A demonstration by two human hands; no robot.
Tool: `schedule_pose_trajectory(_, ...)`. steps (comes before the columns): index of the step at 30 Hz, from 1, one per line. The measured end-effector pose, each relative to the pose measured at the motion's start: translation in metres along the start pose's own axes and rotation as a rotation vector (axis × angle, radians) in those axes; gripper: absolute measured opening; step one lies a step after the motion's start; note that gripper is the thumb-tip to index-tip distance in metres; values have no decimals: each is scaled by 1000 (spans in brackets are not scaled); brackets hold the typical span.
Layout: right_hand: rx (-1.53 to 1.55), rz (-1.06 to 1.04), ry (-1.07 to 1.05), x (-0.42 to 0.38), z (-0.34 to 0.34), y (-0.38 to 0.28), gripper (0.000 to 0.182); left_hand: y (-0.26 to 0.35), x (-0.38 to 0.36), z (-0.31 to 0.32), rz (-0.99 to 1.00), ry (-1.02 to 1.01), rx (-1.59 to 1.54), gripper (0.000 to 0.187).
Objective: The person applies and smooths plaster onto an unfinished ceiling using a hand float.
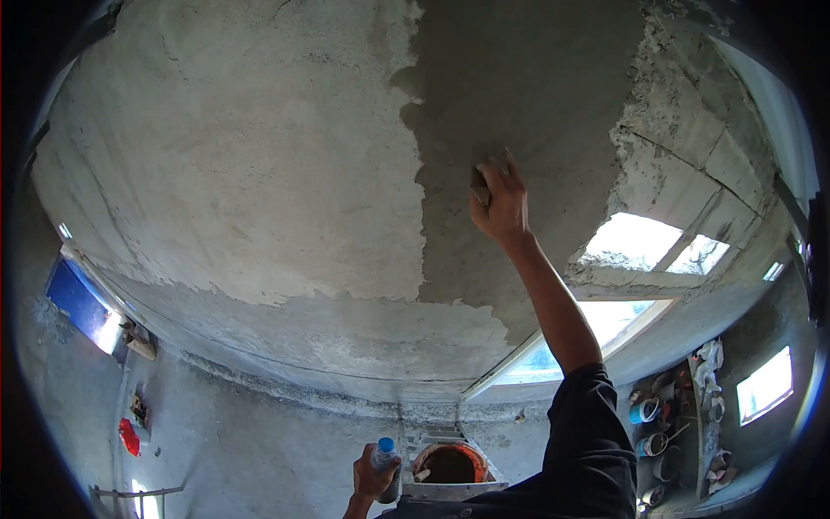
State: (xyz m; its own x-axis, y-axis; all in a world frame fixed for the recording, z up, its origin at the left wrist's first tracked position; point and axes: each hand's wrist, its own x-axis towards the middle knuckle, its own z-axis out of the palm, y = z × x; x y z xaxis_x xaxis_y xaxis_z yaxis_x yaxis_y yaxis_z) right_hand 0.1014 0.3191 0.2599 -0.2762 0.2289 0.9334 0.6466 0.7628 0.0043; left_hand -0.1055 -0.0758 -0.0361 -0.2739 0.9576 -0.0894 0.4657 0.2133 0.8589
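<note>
The landmark is the dark, damp plaster band (527,78) on the wall. My right hand (508,203) is against or very near its face, about mid-height, gripping a small blocky pad (480,184); whether this is a sponge or a float, I cannot tell. My left hand (372,477), well below the band, is closed around a plastic bottle (384,458) with a blue cap.

In my judgement, the pad is best kept flat, with light, even pressure and overlapping strokes; a tilted corner could score the soft face. The bottle is best held upright and off the wall.

Edges: left of the band, the paler plaster (259,164) meets it along a ragged line, where strokes should ease off. To its right, the border is broken against bare blockwork (666,177), and crumbs could drag in. Below right, the window frame (635,329) is close to my right forearm and could catch the elbow.

Room: the band's face above my right hand shows no obstruction. Below the band, the orange-rimmed bucket (451,465) is just beside my left hand, limiting low movement.
</note>
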Motion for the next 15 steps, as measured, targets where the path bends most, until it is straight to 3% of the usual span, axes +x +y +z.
schedule_pose_trajectory(4, 107, 66, 57, 3, -3, 2, 17, 3, 0, 0, 6, 5, -10, 45)
schedule_pose_trajectory(6, -34, -118, 75, 12, -3, 11, 14, 3, -1, 0, -12, -11, -3, 50)
schedule_pose_trajectory(15, -37, -96, 48, 18, 14, 16, 15, 1, 0, -1, -50, -36, 39, 52)
